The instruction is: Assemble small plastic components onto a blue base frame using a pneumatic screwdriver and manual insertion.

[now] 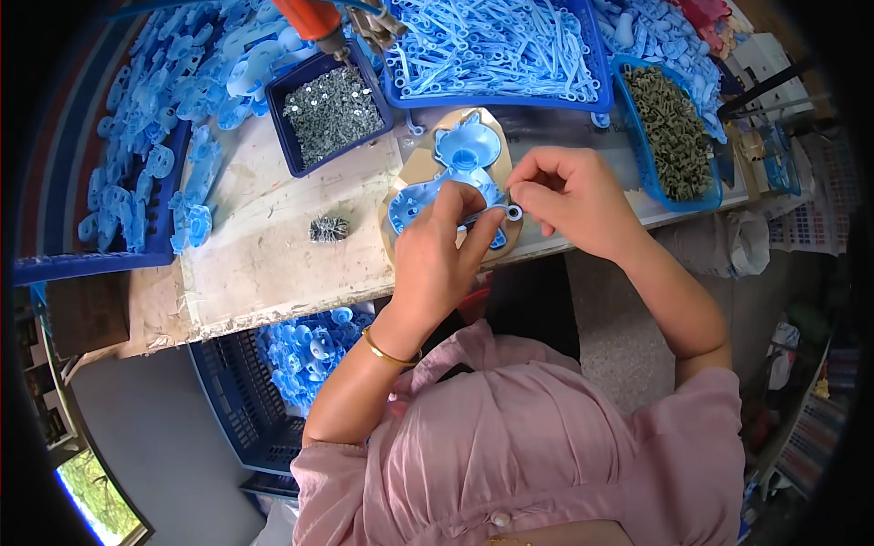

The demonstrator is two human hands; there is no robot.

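My left hand (430, 264) is closed, thumb and fingers pinching a thin light-blue plastic rod with a ring end (514, 214). The ring points right, toward my right hand (583, 202). That hand is pinched just above the ring; what its fingertips hold, if anything, is too small to make out. Below both hands, a light-blue moulded plastic shell (467, 144) with a round cup at its far end lies on a tan shaped board (421, 169). My left fingers hide part of the shell.
Past the board stand a tray of blue rods (496, 55), a tray of small screws (330, 114) and a tray of greenish-grey metal pieces (669, 136). An orange power screwdriver (312, 18) hangs above. A dark bristly clump (329, 229) lies left. Blue parts fill a crate (218, 391) below.
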